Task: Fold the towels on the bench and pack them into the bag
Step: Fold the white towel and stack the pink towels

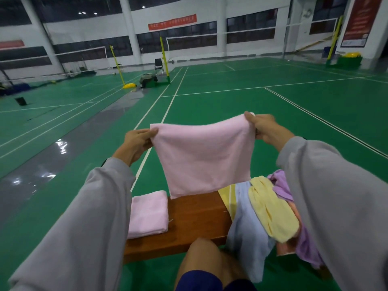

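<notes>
Towels (270, 208) at the bench's (189, 219) right end lie partly behind our sleeve (327, 196). We pinch a pink towel (203, 156) by its corners, left hand (137, 143) and right hand (266, 129).

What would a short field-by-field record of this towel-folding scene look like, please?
setting: indoor sports court with a green floor
in hand: pink towel, hanging in the air above the bench
left hand: pinches the towel's top left corner
right hand: pinches the towel's top right corner
done: folded pink towel lying on the bench's left part
waiting: yellow towel, light blue towel and purple towel, heaped unfolded at the bench's right end
bag: not in view
</notes>
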### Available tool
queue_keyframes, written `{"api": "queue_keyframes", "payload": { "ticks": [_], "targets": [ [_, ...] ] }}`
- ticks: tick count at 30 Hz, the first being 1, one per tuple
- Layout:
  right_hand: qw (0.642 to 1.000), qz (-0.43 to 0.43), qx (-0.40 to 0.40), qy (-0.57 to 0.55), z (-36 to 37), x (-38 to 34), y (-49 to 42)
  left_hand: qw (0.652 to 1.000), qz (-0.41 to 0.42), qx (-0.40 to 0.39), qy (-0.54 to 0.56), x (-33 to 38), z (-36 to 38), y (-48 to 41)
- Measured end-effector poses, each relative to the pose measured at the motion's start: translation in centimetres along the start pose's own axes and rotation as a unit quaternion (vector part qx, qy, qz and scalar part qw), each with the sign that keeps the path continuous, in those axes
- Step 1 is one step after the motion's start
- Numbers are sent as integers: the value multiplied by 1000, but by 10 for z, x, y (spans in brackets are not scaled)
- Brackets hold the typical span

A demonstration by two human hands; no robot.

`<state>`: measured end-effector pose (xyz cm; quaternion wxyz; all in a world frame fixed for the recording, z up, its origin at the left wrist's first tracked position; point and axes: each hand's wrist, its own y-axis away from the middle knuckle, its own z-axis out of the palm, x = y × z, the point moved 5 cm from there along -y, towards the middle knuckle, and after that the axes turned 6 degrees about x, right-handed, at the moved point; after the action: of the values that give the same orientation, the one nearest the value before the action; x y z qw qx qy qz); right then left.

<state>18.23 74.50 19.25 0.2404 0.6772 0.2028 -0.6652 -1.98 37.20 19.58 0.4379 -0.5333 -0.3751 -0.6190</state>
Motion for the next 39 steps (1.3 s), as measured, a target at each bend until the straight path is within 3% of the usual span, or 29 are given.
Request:
{"api": "queue_keyframes", "payload": {
  "ticks": [4, 9, 17, 32, 39],
  "targets": [
    [999, -34, 36, 1, -2, -2, 7, 998, 32, 52, -24, 8, 1, 1],
    [992, -93, 30, 84, -6, -15, 22, 985, 107, 101, -91, 16, -4, 8],
    [983, -142, 26, 115, -16, -15, 33, 975, 133, 99, -147, 21, -2, 34],
    [991, -73, -8, 114, -1, 17, 20, 965, 99, 140, -200, -10, -26, 34],
    [979, -74, 43, 187, 23, 32, 6, 983, 32, 129, -123, -36, -30, 6]
  ]
}}
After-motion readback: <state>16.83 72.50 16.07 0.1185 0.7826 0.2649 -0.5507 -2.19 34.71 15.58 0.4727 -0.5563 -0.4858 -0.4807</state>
